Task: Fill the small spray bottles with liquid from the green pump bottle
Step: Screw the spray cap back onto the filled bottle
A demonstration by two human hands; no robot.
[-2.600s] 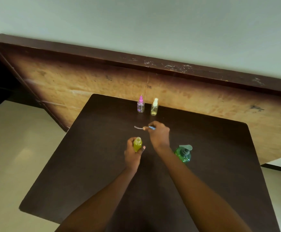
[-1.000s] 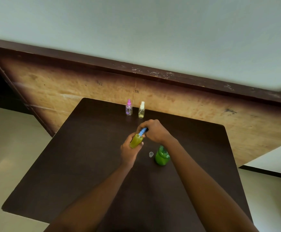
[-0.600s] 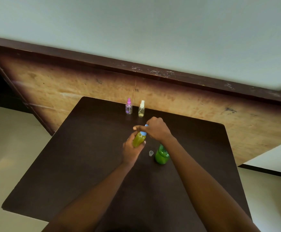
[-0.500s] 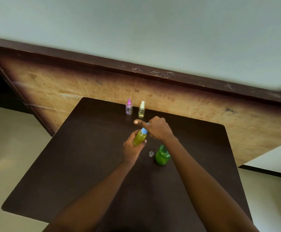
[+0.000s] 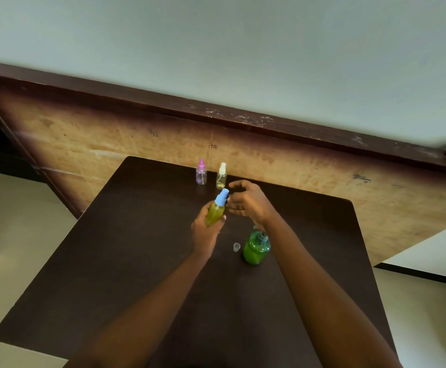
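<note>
Here, a dark brown table (image 5: 110,261) stands against a worn wooden panel (image 5: 110,136), with a pale wall (image 5: 216,49) above and beige floor (image 5: 9,235) alongside. The left hand (image 5: 206,232) grips the spray bottle (image 5: 215,212) above the table's middle. Long axis tilted, blue head pointing up and away, slightly right. Body holds yellow-green liquid. The right hand (image 5: 247,201) is just beside the head, fingers loosely curled, holding nothing. The green pump bottle (image 5: 255,251) stands under the right wrist.

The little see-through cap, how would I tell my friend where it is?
Find the dark brown table. Near its middle stands the green pump bottle, and the cap sits on the tabletop just left of it. It is the only tiny, clear, loose piece; everything else is a whole bottle.
</note>
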